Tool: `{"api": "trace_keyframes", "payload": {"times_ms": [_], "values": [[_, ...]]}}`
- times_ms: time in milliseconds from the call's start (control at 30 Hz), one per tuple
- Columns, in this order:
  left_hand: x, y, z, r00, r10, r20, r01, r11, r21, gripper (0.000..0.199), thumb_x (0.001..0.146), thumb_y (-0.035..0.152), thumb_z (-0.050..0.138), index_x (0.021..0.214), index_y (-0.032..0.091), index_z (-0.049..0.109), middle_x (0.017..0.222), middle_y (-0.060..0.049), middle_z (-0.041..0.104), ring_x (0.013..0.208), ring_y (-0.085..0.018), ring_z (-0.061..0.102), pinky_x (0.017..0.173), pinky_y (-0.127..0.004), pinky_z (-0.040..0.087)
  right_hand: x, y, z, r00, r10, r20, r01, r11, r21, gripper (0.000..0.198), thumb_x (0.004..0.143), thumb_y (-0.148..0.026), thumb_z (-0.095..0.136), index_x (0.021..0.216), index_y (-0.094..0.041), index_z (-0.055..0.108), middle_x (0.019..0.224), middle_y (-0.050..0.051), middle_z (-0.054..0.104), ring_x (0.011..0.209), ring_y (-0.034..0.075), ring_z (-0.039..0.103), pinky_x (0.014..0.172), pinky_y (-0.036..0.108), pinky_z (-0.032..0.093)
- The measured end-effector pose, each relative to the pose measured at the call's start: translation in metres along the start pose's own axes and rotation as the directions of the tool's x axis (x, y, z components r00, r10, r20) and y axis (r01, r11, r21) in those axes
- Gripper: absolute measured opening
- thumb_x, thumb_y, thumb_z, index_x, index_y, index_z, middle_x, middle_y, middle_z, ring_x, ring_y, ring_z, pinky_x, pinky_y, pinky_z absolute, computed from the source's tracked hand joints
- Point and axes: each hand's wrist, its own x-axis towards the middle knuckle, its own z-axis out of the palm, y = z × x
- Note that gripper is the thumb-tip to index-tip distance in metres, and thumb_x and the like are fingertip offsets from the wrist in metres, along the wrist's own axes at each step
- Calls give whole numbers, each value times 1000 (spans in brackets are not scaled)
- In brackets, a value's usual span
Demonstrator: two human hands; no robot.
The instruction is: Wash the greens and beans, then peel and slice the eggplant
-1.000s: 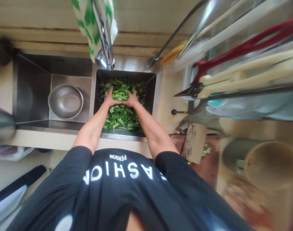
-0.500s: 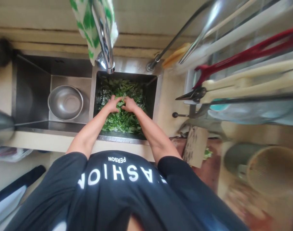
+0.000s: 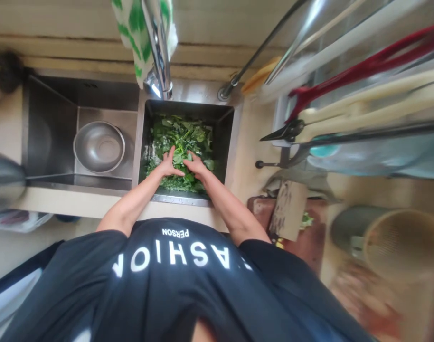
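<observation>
A big loose heap of leafy greens (image 3: 188,134) fills most of the basin (image 3: 224,142), running from close to its far wall almost to its near one. They're a jumble, leaves and thin stems lying every which way, some flat, some tipped up. The brightest green shows around the middle of the basin, darker toward its left side, with paler leaves toward its far right. All look wet and glinting, though I can't quite tell from here whether they float.

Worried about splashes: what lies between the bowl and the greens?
From the bowl to the greens, the head view shows a strip of sink floor, then the metal divider.
</observation>
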Motion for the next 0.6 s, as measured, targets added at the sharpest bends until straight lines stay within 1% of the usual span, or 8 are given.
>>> {"api": "trace_keyframes", "payload": {"times_ms": [67,100,167,233,333,433,533,600], "values": [[-7,3,7,994,106,-6,-106,994,-33,166,22,47,103,163,16,21,161,-28,22,156,-47,17,126,-58,20,-8,-4,5,997,5,74,-20,978,206,59,79,-29,66,137,-23,58,124,7,70,111,22,69,105,46,52],[-11,6,9,989,145,-9,-145,989,-36,161,23,45,103,161,16,25,158,-27,26,155,-48,20,125,-58,21,-12,-6,5,995,-1,100,-28,959,283,54,79,-28,63,133,-23,59,115,5,73,102,20,71,101,45,55],[-20,16,10,978,205,-33,-206,978,-23,151,27,38,102,158,15,30,153,-25,33,150,-47,30,125,-59,23,-21,-13,3,993,-35,114,-10,926,376,48,78,-26,62,126,-23,62,104,2,76,92,18,72,97,42,57],[-30,29,9,964,253,-77,-253,967,10,140,34,29,100,156,14,33,148,-23,38,145,-45,40,124,-57,27,-31,-21,-2,991,-93,93,48,912,408,44,76,-25,64,120,-22,63,102,1,76,91,18,72,97,41,57],[-46,51,3,930,338,-145,-330,941,74,123,43,16,92,153,16,36,144,-19,41,141,-41,45,123,-54,31,-50,-36,-11,969,-242,47,202,891,407,44,73,-26,67,116,-21,65,105,2,75,96,20,71,101,42,55],[-65,78,-5,862,473,-183,-453,880,143,115,47,13,87,151,22,38,143,-16,43,140,-40,46,123,-56,32,-73,-56,-23,909,-418,6,385,844,372,47,74,-30,69,120,-21,66,110,3,75,105,22,70,106,44,53],[-86,107,-15,774,603,-194,-567,796,213,111,52,16,86,151,26,37,145,-13,43,139,-38,46,122,-57,32,-96,-75,-38,818,-574,-25,549,768,329,50,78,-35,70,125,-22,65,117,3,73,115,24,67,109,46,51],[-99,124,-20,724,662,-194,-616,747,252,107,56,20,87,151,28,38,146,-11,43,138,-37,47,122,-58,32,-107,-83,-46,757,-651,-55,633,711,305,51,80,-37,71,128,-23,65,124,4,71,121,25,64,112,47,50]]}}
